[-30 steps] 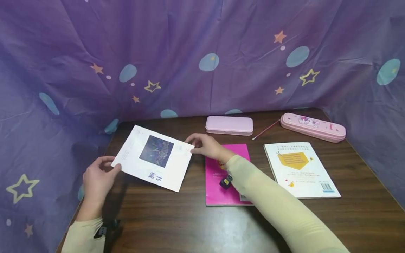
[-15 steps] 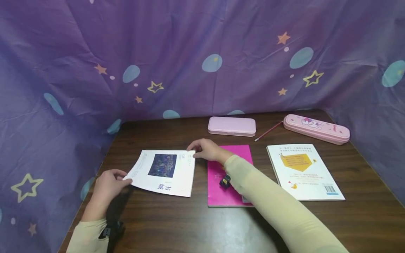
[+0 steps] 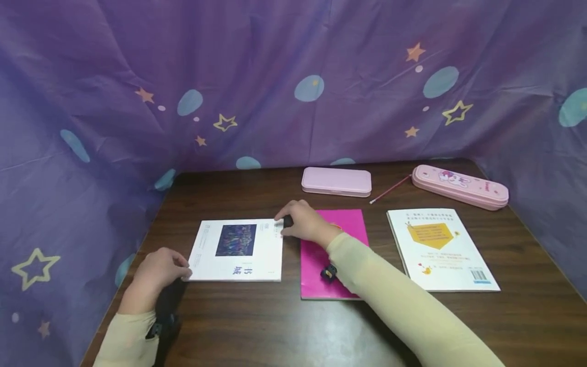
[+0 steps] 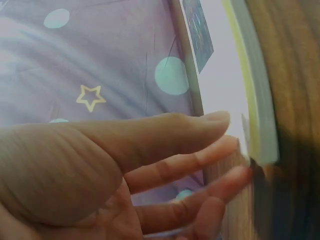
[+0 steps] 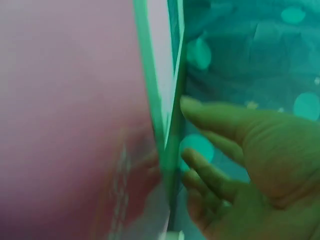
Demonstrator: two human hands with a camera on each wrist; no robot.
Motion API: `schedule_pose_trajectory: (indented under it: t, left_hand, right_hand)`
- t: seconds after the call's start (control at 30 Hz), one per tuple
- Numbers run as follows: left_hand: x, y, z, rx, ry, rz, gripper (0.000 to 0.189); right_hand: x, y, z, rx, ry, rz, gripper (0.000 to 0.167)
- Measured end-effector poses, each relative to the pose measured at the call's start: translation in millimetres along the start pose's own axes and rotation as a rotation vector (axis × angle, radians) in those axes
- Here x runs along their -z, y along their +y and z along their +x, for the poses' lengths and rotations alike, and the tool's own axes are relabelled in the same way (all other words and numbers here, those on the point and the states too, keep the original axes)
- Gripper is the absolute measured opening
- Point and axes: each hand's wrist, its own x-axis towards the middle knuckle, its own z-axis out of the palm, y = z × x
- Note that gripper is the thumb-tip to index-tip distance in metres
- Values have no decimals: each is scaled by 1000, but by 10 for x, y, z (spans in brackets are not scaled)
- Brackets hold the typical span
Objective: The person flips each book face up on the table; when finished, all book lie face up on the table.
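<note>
The head camera looks forward and down from above the left hand [image 3: 158, 270] and right hand [image 3: 308, 224]. Each wrist camera looks closely along its hand toward the curtain [image 3: 275, 66]; head and left wrist views share the white book [image 3: 236, 250] at the left hand.

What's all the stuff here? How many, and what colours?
picture book: 1, white, left side
pink book: 1, bright pink, middle
book with orange patch: 1, white, right side
plain case: 1, pale pink, back middle
rabbit case: 1, pink, back right
pencil: 1, red, between the cases
table: 1, dark brown, under the books
starry cloth: count unclear, purple, back and sides
wrist gadgets: 2, black, one left, one right
sleeves: 2, pale yellow, front left and front right
left hand: 1, bare, at the picture book's near left corner
right hand: 1, bare, at its far right corner
</note>
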Motion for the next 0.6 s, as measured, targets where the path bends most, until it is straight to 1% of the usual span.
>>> schedule_pose_trajectory:
  t: [0.07, 0.17, 0.27, 0.37, 0.5, 0.6]
  left_hand:
    - [11, 37, 51, -13, 0, -3, 20]
    - [16, 96, 181, -70, 25, -1, 19]
    - [27, 149, 350, -159, 50, 23, 19]
    - [47, 175, 526, -254, 32, 47, 23]
    - [53, 181, 720, -334, 13, 64, 26]
    - [32, 180, 820, -364, 41, 74, 26]
  right_hand:
    - [-15, -85, -67, -49, 25, 8, 35]
    - [-60, -193, -158, -92, 34, 13, 34]
    - [-112, -277, -253, -103, 27, 1, 34]
    - [-170, -338, -352, -101, 23, -26, 31]
    - [-231, -413, -483, -113, 19, -47, 21]
    - [-263, -470, -578, -135, 12, -70, 21]
